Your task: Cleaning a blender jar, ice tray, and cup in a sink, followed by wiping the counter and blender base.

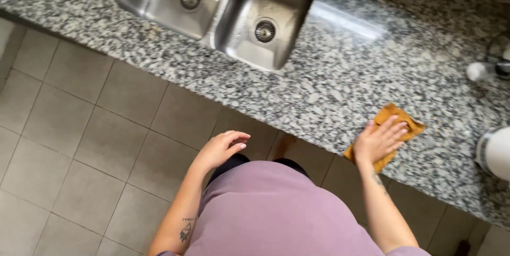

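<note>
Head view: my right hand (380, 140) presses flat, fingers spread, on a mustard-yellow cloth (390, 131) at the speckled grey granite table's (329, 86) near edge; my left hand (222, 148) hangs open, grip empty, above the floor.

Bare counter (340, 83) ahead; white jar (495, 152) blocks right.

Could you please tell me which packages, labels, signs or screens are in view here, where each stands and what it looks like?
No package, label, sign or screen can be made out.
White rounded container: right edge of the speckled granite counter, cut off by the frame, no label visible.
Small white cap-like object: far right, too small to tell what it is.
Mustard-yellow cloth: under the right hand, plain.
</note>
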